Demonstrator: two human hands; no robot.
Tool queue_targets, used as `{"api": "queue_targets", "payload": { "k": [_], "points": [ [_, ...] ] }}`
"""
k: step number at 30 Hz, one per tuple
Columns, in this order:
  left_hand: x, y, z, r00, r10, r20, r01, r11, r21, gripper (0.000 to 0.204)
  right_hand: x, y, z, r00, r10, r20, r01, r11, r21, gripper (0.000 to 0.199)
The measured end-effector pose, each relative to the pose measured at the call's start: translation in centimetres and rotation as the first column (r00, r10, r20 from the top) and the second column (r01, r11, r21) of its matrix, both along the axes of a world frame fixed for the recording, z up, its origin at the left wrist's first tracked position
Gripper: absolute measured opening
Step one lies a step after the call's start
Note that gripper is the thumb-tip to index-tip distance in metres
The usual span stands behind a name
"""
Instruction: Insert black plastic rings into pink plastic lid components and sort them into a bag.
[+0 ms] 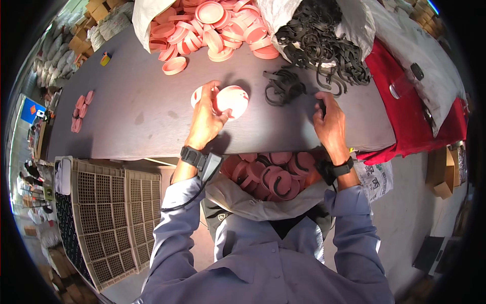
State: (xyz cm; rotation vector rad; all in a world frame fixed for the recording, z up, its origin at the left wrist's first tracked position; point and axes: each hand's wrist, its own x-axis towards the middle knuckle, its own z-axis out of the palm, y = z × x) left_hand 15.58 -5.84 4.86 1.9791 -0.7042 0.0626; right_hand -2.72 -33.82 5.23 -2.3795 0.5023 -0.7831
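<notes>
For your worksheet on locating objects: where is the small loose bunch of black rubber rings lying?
The small bunch of black rings lies on the dark table, between the left hand and right hand.

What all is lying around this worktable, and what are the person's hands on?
Table: one, dark grey, across the middle.
Loose pink lids: a large pile, spilling from a white sack at the table's far edge.
Black rubber rings: a tangled heap in a second white sack at far right, with a small bunch loose on the table.
Small pink lids: a few, at the table's left end.
Lids fitted with black rings: many, pink, in a sack under the near edge.
Plastic crates: beige, lattice-walled, on the floor at left.
Red cloth: one, draped at right.
Left hand: its grip on a pink lid.
Right hand: holding a black ring.
</notes>
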Motion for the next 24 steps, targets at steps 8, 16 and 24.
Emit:
{"api": "queue_targets", "payload": {
  "k": [8, 16, 24],
  "points": [
    [-7.5, -1.7, 1.8, 0.753, -0.559, -0.347, 0.544, 0.826, -0.151, 0.065, -2.3, 7.3, 2.2, 0.943, 0.318, 0.100, -0.331, 0.856, 0.398, 0.044],
    [-12.5, -1.5, -1.7, 0.832, -0.396, -0.389, 0.052, 0.753, -0.655, 0.060, -3.1, 10.2, -1.0, 0.949, 0.179, 0.259, -0.303, 0.298, 0.905, 0.030],
    [-12.0, 0.7, -1.2, 0.902, -0.345, -0.258, 0.246, 0.905, -0.348, 0.037, -5.0, 9.6, 2.2, 0.929, 0.236, 0.285, -0.369, 0.653, 0.662, 0.014]
  ]
}}
